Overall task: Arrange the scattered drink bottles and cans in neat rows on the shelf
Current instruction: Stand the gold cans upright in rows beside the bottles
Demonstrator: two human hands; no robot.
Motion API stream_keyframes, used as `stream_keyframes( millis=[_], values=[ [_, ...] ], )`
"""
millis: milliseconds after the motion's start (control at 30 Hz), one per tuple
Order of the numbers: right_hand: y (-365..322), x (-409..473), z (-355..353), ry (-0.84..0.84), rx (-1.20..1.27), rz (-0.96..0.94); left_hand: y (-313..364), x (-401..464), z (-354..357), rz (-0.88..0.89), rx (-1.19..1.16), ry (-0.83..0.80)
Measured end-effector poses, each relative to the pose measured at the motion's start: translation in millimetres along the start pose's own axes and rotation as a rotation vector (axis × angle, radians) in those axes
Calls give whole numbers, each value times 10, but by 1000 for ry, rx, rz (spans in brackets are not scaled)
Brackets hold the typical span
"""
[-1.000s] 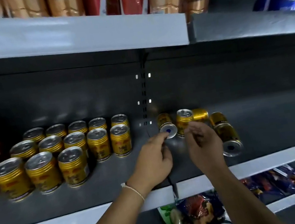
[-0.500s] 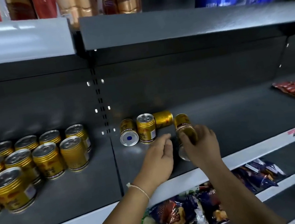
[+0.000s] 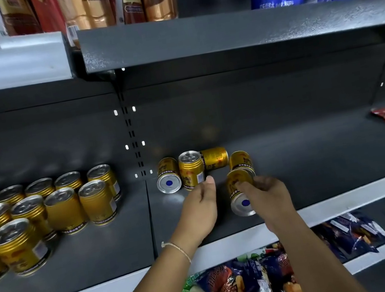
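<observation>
A: Since half a second back, the view has closed in and the right hand (image 3: 265, 191) has tightened over the nearest tipped gold can with the silver, blue-dotted base (image 3: 241, 192). The left hand (image 3: 201, 207) has slid a little left, toward the upright can.

B: Nearest first. How does that can lie?

A: On its side, on the dark grey metal shelf (image 3: 318, 164). Long axis runs front to back, base toward the shelf's front edge, top pointing at the back wall. The right hand sits directly on it, fingers (image 3: 240, 185) curled over the upper side of the barrel from the right. Closed on the can, by my reading (the thumb is hidden, so how firm is a guess).

B: Left hand?

A: Just left of that can, half open, holding nothing. Its fingertips (image 3: 209, 181) are at, perhaps touching, the foot of the upright gold can with the silver pull-tab lid (image 3: 190, 170).

B: Farther back?

A: A second tipped gold can (image 3: 240, 160), end-on behind the gripped one; a gold can lying crosswise (image 3: 215, 158) against the back; a tipped can showing a blue-dotted base (image 3: 168, 175) at far left. The neat rows of upright gold cans (image 3: 63, 207) stand well to the left.

B: So the move?

A: Likely swing the base down and stand it up.
</observation>
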State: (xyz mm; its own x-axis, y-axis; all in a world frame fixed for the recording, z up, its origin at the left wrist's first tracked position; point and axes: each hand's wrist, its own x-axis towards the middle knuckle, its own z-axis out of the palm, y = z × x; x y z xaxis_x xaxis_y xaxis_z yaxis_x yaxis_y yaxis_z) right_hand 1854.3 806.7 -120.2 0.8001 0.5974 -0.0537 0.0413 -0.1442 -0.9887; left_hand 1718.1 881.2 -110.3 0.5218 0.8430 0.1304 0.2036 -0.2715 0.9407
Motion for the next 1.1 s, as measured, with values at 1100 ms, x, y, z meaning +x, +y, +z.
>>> stream_keyframes(
  millis=[1100],
  values=[
    [-402,-1245,1934,-733,178,-273,-308,-612,-2255,116,-299,122]
  ],
)
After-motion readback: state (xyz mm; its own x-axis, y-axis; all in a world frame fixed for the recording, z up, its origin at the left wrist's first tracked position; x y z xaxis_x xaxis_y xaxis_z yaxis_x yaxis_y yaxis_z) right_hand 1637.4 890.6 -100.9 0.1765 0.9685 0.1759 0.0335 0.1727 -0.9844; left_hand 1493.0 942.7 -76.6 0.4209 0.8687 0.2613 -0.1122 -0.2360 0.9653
